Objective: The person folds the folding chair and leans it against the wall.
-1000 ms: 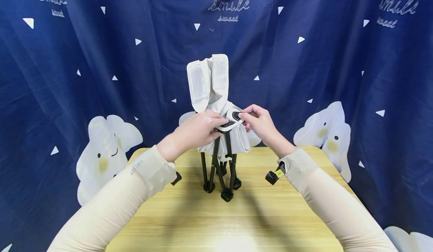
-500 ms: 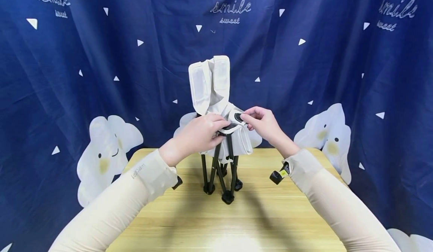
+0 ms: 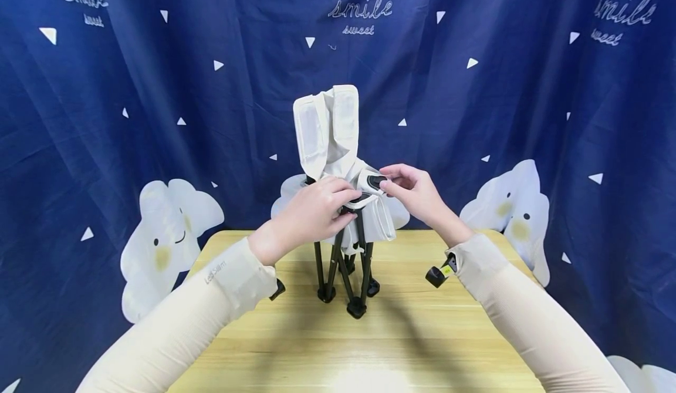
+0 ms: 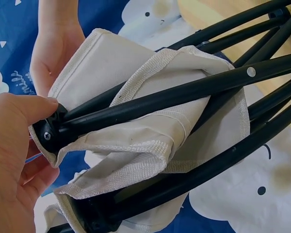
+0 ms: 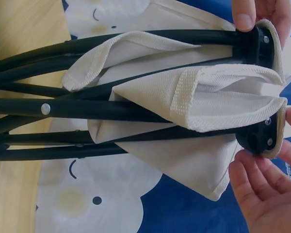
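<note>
A partly folded camp chair [image 3: 364, 264] stands upright on the table, its black tubular legs bunched together under bunched white fabric. Two padded fabric flaps [image 3: 344, 117] rise at its back. My left hand [image 3: 317, 205] grips the near corner; in the left wrist view its thumb lies on the black plastic corner joint [image 4: 48, 128], fingers behind the cloth. On the right side, my right hand [image 3: 414, 190] holds another corner joint [image 5: 257, 136] between thumb and fingers, as the right wrist view shows. Fabric folds [image 5: 208, 94] hang between the two corners.
The wooden table [image 3: 290, 346] extends under and in front of the chair. Behind it hangs a dark blue curtain [image 3: 237, 117] with clouds and triangles. Black wrist devices [image 3: 440, 271] show below both sleeves.
My right hand has shifted slightly right, its fingers a little wider at the corner joint. The left hand keeps its corner, and the chair stands nearly unchanged.
</note>
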`<action>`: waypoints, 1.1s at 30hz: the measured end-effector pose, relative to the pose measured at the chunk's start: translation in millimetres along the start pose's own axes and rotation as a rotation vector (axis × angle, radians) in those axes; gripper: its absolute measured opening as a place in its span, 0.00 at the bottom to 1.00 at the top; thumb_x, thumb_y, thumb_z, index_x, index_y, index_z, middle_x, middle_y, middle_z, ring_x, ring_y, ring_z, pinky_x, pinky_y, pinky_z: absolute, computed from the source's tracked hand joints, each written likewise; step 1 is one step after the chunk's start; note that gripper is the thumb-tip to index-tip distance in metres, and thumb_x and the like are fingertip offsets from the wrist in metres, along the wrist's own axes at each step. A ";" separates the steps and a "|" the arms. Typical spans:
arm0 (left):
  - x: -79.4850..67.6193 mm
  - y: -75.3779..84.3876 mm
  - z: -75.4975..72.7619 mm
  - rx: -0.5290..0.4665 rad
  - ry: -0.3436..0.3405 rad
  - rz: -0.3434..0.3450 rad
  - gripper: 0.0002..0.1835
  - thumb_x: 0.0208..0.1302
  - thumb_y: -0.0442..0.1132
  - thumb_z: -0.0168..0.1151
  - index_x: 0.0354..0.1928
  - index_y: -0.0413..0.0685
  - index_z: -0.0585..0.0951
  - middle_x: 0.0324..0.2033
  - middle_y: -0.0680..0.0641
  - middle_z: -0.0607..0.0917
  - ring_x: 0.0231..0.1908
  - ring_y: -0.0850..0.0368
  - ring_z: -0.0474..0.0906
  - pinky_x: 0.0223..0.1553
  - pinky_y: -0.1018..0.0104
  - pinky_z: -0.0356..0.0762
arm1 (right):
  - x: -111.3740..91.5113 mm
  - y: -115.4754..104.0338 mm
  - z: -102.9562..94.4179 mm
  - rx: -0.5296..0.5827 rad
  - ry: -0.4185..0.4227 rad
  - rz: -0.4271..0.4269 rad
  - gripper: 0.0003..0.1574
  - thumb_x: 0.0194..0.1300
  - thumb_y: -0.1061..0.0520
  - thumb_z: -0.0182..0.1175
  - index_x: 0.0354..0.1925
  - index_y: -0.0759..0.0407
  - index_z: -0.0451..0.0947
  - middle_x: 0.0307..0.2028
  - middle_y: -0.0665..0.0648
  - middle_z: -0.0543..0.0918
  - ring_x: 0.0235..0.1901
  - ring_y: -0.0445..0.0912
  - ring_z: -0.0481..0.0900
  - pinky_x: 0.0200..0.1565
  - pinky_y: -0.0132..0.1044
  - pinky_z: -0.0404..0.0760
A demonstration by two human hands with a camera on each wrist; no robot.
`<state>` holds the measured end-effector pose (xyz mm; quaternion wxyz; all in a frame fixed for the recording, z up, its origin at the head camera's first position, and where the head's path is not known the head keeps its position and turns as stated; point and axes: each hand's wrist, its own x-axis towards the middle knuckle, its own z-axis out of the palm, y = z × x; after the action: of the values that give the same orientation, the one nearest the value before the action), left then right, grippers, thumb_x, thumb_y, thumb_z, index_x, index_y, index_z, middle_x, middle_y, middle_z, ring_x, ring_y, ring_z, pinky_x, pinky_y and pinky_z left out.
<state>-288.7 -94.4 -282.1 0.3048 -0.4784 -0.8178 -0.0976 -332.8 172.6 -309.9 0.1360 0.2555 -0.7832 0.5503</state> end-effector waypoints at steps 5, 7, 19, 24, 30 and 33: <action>0.3 1.5 2.0 0.006 0.013 0.004 0.18 0.65 0.37 0.78 0.55 0.41 0.89 0.47 0.46 0.90 0.52 0.48 0.87 0.55 0.57 0.88 | -2.9 2.5 -4.5 0.073 -0.037 -0.055 0.20 0.71 0.72 0.61 0.59 0.78 0.81 0.44 0.52 0.89 0.38 0.36 0.86 0.45 0.24 0.85; 0.5 2.2 2.9 0.009 0.018 -0.003 0.17 0.65 0.37 0.78 0.55 0.41 0.89 0.47 0.46 0.90 0.52 0.47 0.86 0.56 0.57 0.87 | -3.6 3.6 -5.4 0.099 -0.054 -0.066 0.22 0.68 0.75 0.60 0.60 0.79 0.80 0.43 0.48 0.89 0.39 0.36 0.86 0.45 0.24 0.85; 0.6 16.7 6.5 0.039 0.072 -0.088 0.16 0.62 0.35 0.78 0.51 0.41 0.90 0.46 0.46 0.90 0.48 0.47 0.84 0.52 0.55 0.86 | -1.2 8.1 -2.5 -0.043 -0.023 -0.091 0.25 0.62 0.76 0.69 0.58 0.74 0.83 0.50 0.75 0.88 0.40 0.37 0.87 0.47 0.23 0.86; 0.2 22.7 7.7 0.054 0.100 -0.130 0.16 0.60 0.35 0.79 0.51 0.42 0.91 0.44 0.46 0.90 0.46 0.48 0.85 0.50 0.55 0.87 | 1.8 9.3 -0.2 -0.069 0.002 -0.119 0.24 0.61 0.78 0.68 0.57 0.74 0.84 0.54 0.74 0.88 0.43 0.31 0.85 0.51 0.21 0.85; 0.4 26.8 8.7 0.061 0.112 -0.161 0.16 0.59 0.34 0.80 0.50 0.43 0.91 0.42 0.47 0.90 0.44 0.48 0.84 0.47 0.57 0.87 | 2.9 10.1 1.2 -0.100 0.033 -0.161 0.22 0.59 0.79 0.68 0.52 0.73 0.86 0.50 0.73 0.90 0.42 0.27 0.85 0.52 0.20 0.83; 0.8 27.1 9.7 0.069 0.118 -0.164 0.16 0.59 0.34 0.80 0.49 0.43 0.91 0.40 0.48 0.90 0.42 0.49 0.84 0.45 0.57 0.86 | 1.6 10.2 1.6 -0.127 0.058 -0.178 0.20 0.58 0.79 0.69 0.49 0.72 0.88 0.48 0.71 0.91 0.41 0.27 0.84 0.52 0.20 0.84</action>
<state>-270.2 -75.2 -292.8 0.3600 -0.3925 -0.8375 -0.1219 -339.7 173.4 -317.7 0.2229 0.2990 -0.7864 0.4925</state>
